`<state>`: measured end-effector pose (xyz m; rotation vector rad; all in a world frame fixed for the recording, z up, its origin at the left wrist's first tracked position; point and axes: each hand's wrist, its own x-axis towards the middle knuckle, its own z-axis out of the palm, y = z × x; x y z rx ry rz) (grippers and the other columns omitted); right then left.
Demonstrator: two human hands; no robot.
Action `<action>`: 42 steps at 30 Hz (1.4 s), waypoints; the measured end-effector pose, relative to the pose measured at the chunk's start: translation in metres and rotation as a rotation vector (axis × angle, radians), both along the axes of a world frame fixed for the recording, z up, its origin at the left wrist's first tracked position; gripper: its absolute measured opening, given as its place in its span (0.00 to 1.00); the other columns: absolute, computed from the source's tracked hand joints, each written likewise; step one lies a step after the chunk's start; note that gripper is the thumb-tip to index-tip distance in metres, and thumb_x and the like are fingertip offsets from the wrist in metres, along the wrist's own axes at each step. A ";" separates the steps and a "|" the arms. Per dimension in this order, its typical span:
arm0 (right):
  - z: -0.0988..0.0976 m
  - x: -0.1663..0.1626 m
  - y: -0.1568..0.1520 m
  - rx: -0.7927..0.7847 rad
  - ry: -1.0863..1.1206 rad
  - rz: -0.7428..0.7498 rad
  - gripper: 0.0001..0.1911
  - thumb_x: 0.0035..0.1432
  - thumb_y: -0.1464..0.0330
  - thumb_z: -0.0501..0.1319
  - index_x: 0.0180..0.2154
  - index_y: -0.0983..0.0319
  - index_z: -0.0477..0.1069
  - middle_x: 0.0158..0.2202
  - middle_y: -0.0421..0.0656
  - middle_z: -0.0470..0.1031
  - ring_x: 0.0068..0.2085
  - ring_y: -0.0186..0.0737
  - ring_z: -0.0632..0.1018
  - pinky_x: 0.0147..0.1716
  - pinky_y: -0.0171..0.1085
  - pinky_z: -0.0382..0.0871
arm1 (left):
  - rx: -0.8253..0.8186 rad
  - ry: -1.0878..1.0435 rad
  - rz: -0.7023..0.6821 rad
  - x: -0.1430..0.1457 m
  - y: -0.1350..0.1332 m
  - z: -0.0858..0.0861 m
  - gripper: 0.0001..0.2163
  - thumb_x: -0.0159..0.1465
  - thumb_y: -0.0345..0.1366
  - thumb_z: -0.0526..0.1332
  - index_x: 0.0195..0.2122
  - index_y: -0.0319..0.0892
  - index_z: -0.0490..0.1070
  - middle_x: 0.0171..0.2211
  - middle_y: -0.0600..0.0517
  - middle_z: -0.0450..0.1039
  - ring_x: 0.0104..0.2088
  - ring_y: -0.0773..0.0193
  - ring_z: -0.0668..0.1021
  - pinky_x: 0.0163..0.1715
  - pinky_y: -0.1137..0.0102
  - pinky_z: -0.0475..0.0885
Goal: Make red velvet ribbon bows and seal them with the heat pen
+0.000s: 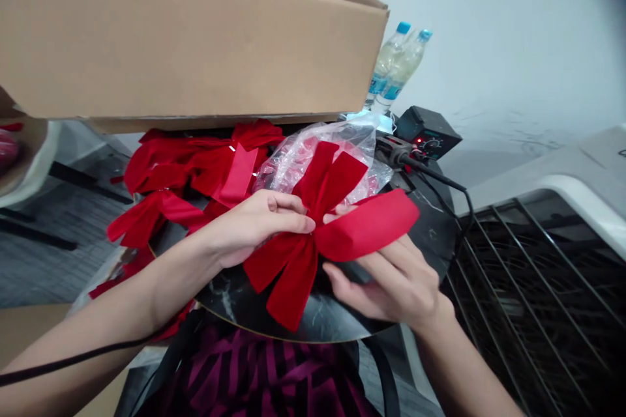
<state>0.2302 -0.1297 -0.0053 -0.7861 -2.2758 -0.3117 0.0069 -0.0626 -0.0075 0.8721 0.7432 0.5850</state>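
Note:
A red velvet ribbon bow (293,273) is held up over a dark round tabletop (229,300). My left hand (264,221) pinches it at its centre from the left, thumb and fingers pressed together there. From the right, my right hand (391,273) supports the bow, its fingers behind a smooth red loop and partly hidden by it; the thumb stands apart below. Behind my left hand lies a pile of more red bows (195,163). A clear plastic bag (288,156) with red contents sits just behind the held bow.
A large open cardboard box (205,39) spans the back. Two plastic bottles (398,68) with blue caps stand right of it. A black control box (428,132) with a lit red light and a black cable (430,169) is at the back right. A black grille (538,260) stands at the right.

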 end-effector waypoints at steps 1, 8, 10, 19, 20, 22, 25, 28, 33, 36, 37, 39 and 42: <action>0.000 -0.008 -0.004 -0.028 0.063 -0.053 0.16 0.59 0.68 0.71 0.48 0.65 0.78 0.44 0.52 0.84 0.43 0.50 0.83 0.45 0.47 0.81 | 0.018 -0.016 0.048 0.002 -0.001 -0.001 0.06 0.53 0.29 0.75 0.28 0.38 0.79 0.29 0.50 0.83 0.31 0.66 0.83 0.36 0.77 0.77; -0.025 -0.052 -0.057 -0.282 0.683 -0.172 0.18 0.55 0.81 0.67 0.46 0.60 0.78 0.45 0.47 0.84 0.41 0.47 0.85 0.41 0.43 0.84 | 0.000 -0.200 0.251 0.013 -0.005 0.006 0.04 0.57 0.28 0.69 0.35 0.38 0.77 0.28 0.50 0.83 0.29 0.61 0.85 0.33 0.71 0.81; -0.029 -0.045 -0.074 -0.419 0.661 -0.137 0.16 0.56 0.80 0.65 0.45 0.60 0.78 0.43 0.46 0.85 0.37 0.43 0.86 0.36 0.38 0.84 | -0.034 -0.250 0.274 0.012 -0.004 0.009 0.03 0.60 0.30 0.66 0.35 0.39 0.75 0.29 0.48 0.83 0.31 0.58 0.86 0.33 0.69 0.82; 0.026 0.041 -0.035 -0.351 0.268 -0.279 0.21 0.58 0.75 0.70 0.53 0.57 0.74 0.44 0.45 0.80 0.41 0.40 0.82 0.41 0.39 0.79 | -0.003 -0.174 0.037 0.013 0.021 0.010 0.06 0.59 0.26 0.66 0.36 0.40 0.70 0.27 0.50 0.81 0.25 0.59 0.84 0.28 0.70 0.79; 0.029 0.041 -0.018 -0.234 0.141 -0.276 0.26 0.57 0.75 0.71 0.57 0.56 0.72 0.50 0.48 0.79 0.46 0.44 0.81 0.46 0.43 0.78 | 0.002 -0.137 0.015 0.016 0.025 0.010 0.07 0.59 0.26 0.67 0.34 0.40 0.70 0.26 0.51 0.80 0.26 0.61 0.83 0.30 0.71 0.78; 0.032 0.036 0.017 -0.021 -0.096 -0.181 0.25 0.60 0.74 0.70 0.57 0.55 0.73 0.55 0.50 0.77 0.53 0.49 0.78 0.51 0.50 0.74 | 0.016 -0.087 0.003 0.021 0.033 0.010 0.08 0.57 0.26 0.69 0.31 0.40 0.70 0.27 0.53 0.79 0.27 0.65 0.82 0.32 0.73 0.77; 0.026 0.029 0.059 0.168 -0.201 0.032 0.12 0.64 0.74 0.66 0.49 0.60 0.77 0.51 0.51 0.81 0.52 0.48 0.78 0.49 0.50 0.74 | 0.010 -0.073 0.001 0.027 0.041 0.007 0.10 0.54 0.27 0.72 0.30 0.40 0.70 0.28 0.55 0.78 0.29 0.65 0.81 0.35 0.71 0.76; 0.014 0.028 0.078 0.169 -0.152 0.160 0.10 0.64 0.75 0.65 0.48 0.66 0.77 0.50 0.53 0.82 0.52 0.48 0.79 0.47 0.48 0.77 | 0.006 -0.050 0.037 0.026 0.043 0.000 0.11 0.53 0.27 0.72 0.30 0.41 0.69 0.27 0.56 0.76 0.28 0.65 0.80 0.35 0.70 0.74; -0.002 0.029 0.079 0.159 -0.130 0.150 0.12 0.64 0.75 0.65 0.49 0.62 0.79 0.48 0.48 0.83 0.50 0.44 0.79 0.48 0.46 0.75 | 0.079 0.016 0.074 0.020 0.041 -0.008 0.11 0.54 0.27 0.72 0.31 0.41 0.70 0.27 0.56 0.76 0.29 0.66 0.79 0.33 0.73 0.73; -0.007 0.028 0.075 0.189 -0.074 0.204 0.06 0.66 0.74 0.64 0.41 0.62 0.80 0.42 0.45 0.84 0.46 0.40 0.80 0.46 0.43 0.73 | 0.077 0.059 0.121 0.019 0.040 -0.009 0.10 0.53 0.27 0.73 0.31 0.40 0.72 0.27 0.56 0.77 0.28 0.69 0.78 0.30 0.76 0.71; -0.008 0.027 0.074 0.197 -0.074 0.217 0.07 0.67 0.75 0.62 0.39 0.62 0.80 0.41 0.44 0.84 0.45 0.39 0.80 0.45 0.43 0.72 | 0.065 0.061 0.145 0.019 0.040 -0.009 0.10 0.52 0.27 0.73 0.31 0.39 0.72 0.27 0.56 0.77 0.28 0.69 0.78 0.30 0.76 0.71; -0.012 0.023 0.071 0.220 -0.097 0.223 0.11 0.70 0.75 0.58 0.39 0.63 0.80 0.41 0.43 0.84 0.45 0.37 0.79 0.43 0.42 0.70 | 0.012 0.027 0.173 0.021 0.038 -0.008 0.11 0.53 0.29 0.73 0.31 0.40 0.70 0.26 0.56 0.77 0.27 0.68 0.78 0.32 0.75 0.73; -0.015 0.016 0.067 0.248 -0.111 0.199 0.12 0.70 0.77 0.57 0.40 0.66 0.80 0.37 0.42 0.83 0.41 0.35 0.78 0.41 0.41 0.69 | -0.058 -0.058 0.182 0.025 0.033 -0.008 0.11 0.54 0.31 0.72 0.31 0.41 0.69 0.26 0.54 0.78 0.28 0.64 0.81 0.33 0.71 0.76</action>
